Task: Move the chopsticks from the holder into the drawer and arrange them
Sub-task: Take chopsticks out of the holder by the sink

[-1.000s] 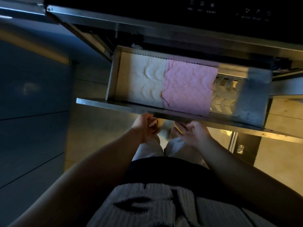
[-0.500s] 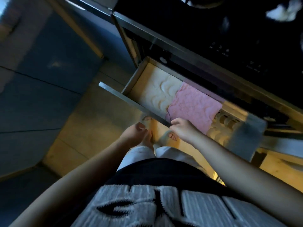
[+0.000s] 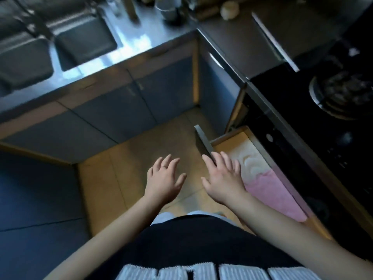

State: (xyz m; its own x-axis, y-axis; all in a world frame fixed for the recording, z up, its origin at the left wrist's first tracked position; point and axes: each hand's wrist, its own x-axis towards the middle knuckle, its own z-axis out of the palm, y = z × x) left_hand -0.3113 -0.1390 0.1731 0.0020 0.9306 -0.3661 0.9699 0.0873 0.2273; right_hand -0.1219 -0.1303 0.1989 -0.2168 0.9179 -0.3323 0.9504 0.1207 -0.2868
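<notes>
Drawer front beneath right hand; left hand apart.

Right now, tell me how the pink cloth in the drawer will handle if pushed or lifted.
The pink cloth looks soft and textured, so it would probably flop when lifted. It lies flat and thin in the drawer, so likely light. Pushed, it may bunch rather than slide.

Black top with white ribbed lettering, left-hand ring, bare forearms.
</notes>
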